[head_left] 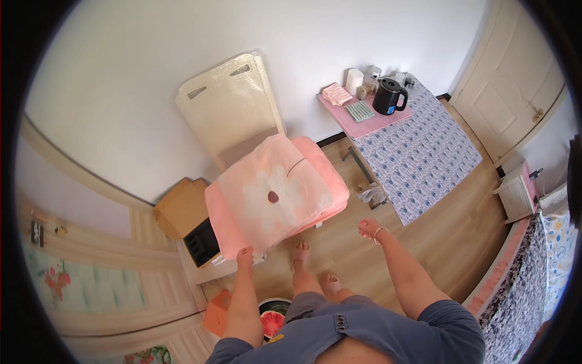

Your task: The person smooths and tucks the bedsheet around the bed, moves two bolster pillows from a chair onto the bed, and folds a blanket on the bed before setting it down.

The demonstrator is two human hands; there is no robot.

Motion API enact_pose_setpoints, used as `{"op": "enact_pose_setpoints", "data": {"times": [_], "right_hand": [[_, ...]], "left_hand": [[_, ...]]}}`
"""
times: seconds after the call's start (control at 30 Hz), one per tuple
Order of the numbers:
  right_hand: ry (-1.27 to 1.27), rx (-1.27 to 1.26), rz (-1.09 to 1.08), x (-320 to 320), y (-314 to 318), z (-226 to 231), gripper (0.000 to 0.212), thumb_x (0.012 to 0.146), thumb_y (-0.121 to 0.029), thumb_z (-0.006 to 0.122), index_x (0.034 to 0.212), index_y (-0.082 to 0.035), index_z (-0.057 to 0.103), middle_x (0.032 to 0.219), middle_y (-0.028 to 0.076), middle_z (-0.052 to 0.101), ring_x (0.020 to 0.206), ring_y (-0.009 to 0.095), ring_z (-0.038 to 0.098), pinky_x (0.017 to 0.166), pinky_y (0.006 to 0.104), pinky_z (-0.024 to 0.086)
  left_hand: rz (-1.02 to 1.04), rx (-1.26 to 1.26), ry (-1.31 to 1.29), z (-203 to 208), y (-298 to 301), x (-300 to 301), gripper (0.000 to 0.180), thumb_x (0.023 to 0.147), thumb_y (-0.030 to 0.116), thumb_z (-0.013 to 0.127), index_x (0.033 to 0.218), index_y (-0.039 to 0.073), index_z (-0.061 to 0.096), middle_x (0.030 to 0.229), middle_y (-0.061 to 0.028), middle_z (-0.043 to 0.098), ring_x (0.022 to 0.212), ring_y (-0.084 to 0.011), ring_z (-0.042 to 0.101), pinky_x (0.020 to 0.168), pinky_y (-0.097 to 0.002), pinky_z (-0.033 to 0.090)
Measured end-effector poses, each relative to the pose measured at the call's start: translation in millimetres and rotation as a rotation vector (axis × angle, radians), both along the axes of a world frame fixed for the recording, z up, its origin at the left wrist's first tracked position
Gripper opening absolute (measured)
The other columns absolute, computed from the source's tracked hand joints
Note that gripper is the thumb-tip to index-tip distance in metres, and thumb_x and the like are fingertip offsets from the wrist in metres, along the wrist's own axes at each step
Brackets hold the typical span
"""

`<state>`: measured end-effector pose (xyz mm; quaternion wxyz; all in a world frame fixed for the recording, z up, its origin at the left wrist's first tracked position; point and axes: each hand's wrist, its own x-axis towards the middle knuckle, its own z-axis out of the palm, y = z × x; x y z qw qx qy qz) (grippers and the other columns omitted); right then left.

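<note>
A stack of pink padded bedding (332, 176) lies ahead of me, topped by a pale cloth with a white flower print (306, 209) and a dark red centre. Its lower left corner is beside my left hand (245, 257), whose fingers are curled. Whether they pinch the pink edge is hidden. My right hand (367, 228) hangs over the wooden floor, right of the stack and apart from it. Its fingers are folded in, with nothing visible in them, and a light bracelet circles the wrist.
Behind the stack, a cream panel (230, 100) wrapped in plastic leans on the wall. A patterned table (418, 158) at right carries a black kettle (386, 97) and folded cloths (336, 94). An open cardboard box (182, 209) is at left; cut watermelon (273, 323) sits near my legs.
</note>
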<state>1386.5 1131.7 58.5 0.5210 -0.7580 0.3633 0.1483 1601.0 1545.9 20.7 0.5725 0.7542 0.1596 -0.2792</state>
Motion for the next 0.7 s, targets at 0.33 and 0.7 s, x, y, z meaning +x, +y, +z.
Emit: {"op": "enact_pose_setpoints", "data": {"times": [0.33, 0.7], "right_hand": [[0.087, -0.081, 0.013, 182.2, -18.9, -22.2, 0.096, 0.057, -0.059, 0.062, 0.121, 0.006, 0.032, 0.123, 0.022, 0.037, 0.113, 0.029, 0.039, 0.091, 0.0319, 0.035], [-0.159, 0.282, -0.07, 236.6, 15.1, 19.2, 0.058, 0.06, -0.032, 0.064, 0.11, -0.007, 0.05, 0.104, 0.013, 0.055, 0.099, 0.022, 0.05, 0.087, 0.0305, 0.037]], "left_hand": [[0.006, -0.057, 0.076, -9.0, -57.3, 103.1, 0.053, 0.077, 0.027, 0.059, 0.117, 0.001, 0.036, 0.104, -0.0077, 0.05, 0.083, -0.0188, 0.051, 0.063, -0.0273, 0.043], [0.066, -0.474, 0.321, 33.6, -81.0, 135.7, 0.047, 0.082, 0.027, 0.047, 0.116, -0.004, 0.038, 0.111, -0.0142, 0.048, 0.098, -0.0257, 0.049, 0.082, -0.0365, 0.042]]}}
